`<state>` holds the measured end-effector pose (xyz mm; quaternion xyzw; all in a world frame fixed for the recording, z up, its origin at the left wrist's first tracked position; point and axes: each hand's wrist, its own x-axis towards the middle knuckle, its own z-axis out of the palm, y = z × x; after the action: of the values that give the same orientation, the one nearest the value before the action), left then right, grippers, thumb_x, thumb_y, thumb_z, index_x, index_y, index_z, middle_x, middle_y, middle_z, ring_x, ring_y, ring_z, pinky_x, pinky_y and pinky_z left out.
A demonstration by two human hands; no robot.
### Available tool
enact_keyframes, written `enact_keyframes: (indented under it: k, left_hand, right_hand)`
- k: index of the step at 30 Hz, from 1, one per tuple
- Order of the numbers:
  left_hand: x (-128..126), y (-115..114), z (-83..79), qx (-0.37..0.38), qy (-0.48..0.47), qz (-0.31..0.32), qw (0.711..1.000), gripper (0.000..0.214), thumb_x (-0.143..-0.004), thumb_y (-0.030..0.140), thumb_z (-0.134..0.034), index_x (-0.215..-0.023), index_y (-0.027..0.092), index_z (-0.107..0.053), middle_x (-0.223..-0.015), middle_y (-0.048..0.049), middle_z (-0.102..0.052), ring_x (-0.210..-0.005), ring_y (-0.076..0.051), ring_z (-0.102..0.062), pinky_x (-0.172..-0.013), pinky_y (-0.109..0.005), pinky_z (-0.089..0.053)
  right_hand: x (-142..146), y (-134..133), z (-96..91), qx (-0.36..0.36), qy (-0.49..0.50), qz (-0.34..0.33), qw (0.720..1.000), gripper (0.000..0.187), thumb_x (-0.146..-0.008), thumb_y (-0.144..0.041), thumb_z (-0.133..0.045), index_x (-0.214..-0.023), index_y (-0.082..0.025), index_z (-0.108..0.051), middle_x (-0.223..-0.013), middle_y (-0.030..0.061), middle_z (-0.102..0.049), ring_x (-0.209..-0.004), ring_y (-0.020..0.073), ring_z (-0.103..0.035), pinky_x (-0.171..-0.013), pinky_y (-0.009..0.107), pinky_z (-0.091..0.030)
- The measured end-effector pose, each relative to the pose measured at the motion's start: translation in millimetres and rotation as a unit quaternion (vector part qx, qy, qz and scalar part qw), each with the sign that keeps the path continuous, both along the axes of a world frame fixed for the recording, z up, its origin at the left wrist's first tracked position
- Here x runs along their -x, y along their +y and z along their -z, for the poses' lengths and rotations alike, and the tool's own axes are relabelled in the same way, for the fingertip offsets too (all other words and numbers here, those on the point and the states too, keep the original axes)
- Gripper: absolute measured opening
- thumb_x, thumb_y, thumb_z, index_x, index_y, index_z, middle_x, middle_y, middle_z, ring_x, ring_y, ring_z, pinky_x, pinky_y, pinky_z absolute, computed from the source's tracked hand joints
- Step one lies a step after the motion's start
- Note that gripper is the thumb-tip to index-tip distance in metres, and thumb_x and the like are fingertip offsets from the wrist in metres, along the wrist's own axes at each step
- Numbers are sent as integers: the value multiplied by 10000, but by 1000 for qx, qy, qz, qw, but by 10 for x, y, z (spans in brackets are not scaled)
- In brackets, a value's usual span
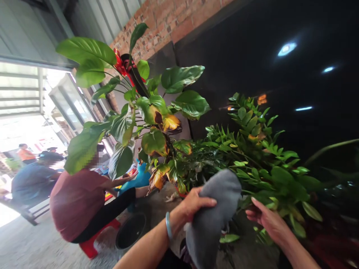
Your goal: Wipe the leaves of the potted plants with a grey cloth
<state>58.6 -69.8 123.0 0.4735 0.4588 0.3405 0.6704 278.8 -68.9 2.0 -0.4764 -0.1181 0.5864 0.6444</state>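
A grey piece of soft-looking cloth (214, 209) with a rounded upper end hangs in front of me. My left hand (193, 204), with a pale bracelet on the wrist, is closed on its left edge, thumb lying across the front. To the right of the cloth, my right hand (262, 216) holds nothing that I can see, its fingers loosely bent and apart. Its fingertips are close to the leaves of a low green plant (249, 149); whether they touch is unclear. A taller potted plant (154, 142), some leaves yellow and brown, rises ahead on the left.
A person in a dark red shirt (77, 201) sits on a red stool (92, 243) at the left, beside a dark bucket (131, 229) and a blue toy animal (138, 179). Another person in blue (32, 181) sits farther left. A dark glossy panel (280, 82) stands behind the plants.
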Motion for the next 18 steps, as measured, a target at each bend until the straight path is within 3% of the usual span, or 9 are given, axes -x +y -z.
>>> enact_keyframes:
  k: [3, 5, 8, 10, 12, 13, 15, 18]
  left_hand:
    - [-60, 272, -347, -88, -94, -65, 990, 486, -404, 309, -867, -842, 152, -727, -718, -28, -724, -586, -160, -610, -595, -277, -489]
    - [-143, 416, -330, -110, -126, -130, 977, 508, -390, 323, -873, -838, 154, -704, -687, -11, -701, -575, -150, -594, -604, -280, -491]
    - [-226, 381, 65, -58, -79, -152, 984, 463, -372, 316, -859, -772, 156, -690, -623, 0, -671, -558, -154, -579, -604, -298, -487]
    - [-187, 204, 367, 6, 0, -83, 997, 420, -363, 275, -849, -742, 159, -712, -629, -7, -679, -564, -166, -586, -597, -309, -483]
    - [-70, 7, 505, 45, 56, 11, 997, 376, -376, 225, -836, -737, 173, -744, -675, -15, -704, -596, -172, -604, -615, -307, -487]
    - [1, -63, 485, 49, 69, 41, 996, 364, -386, 213, -834, -739, 179, -754, -686, -12, -709, -599, -169, -607, -615, -301, -487]
    - [122, -103, 291, 22, 62, 63, 996, 365, -401, 218, -844, -753, 178, -761, -692, -11, -712, -595, -159, -606, -602, -280, -485]
    - [164, 71, -128, -69, -30, -6, 997, 432, -414, 289, -875, -806, 158, -750, -717, -27, -721, -592, -153, -608, -573, -254, -481]
  right_hand:
    - [-3, 16, -12, -43, 13, 19, 999, 363, -414, -283, -899, -645, -207, -630, -527, -15, -668, -459, 188, -649, -471, 296, -572]
    - [20, 33, -23, -46, 13, 36, 998, 387, -393, -292, -904, -658, -206, -635, -537, -12, -675, -461, 189, -653, -485, 297, -580]
    - [64, 40, -45, -12, 1, 53, 999, 408, -355, -268, -895, -640, -185, -614, -503, 13, -662, -435, 200, -645, -450, 290, -569]
    - [76, 28, -53, 15, -15, 54, 998, 396, -371, -250, -878, -649, -180, -606, -500, 22, -662, -421, 206, -640, -418, 287, -555]
    - [64, 10, -52, 32, -31, 44, 998, 365, -405, -250, -861, -655, -183, -603, -484, 14, -653, -408, 208, -634, -390, 284, -538]
    - [50, 1, -52, 33, -34, 35, 998, 351, -418, -255, -855, -652, -186, -602, -474, 8, -647, -407, 207, -632, -382, 282, -532]
    - [21, -10, -54, 22, -28, 21, 999, 342, -421, -270, -855, -629, -195, -594, -453, -7, -633, -410, 198, -628, -380, 275, -529]
    - [0, -7, -70, -14, -11, 29, 999, 378, -394, -288, -874, -631, -199, -593, -479, -27, -643, -433, 176, -630, -419, 270, -549]
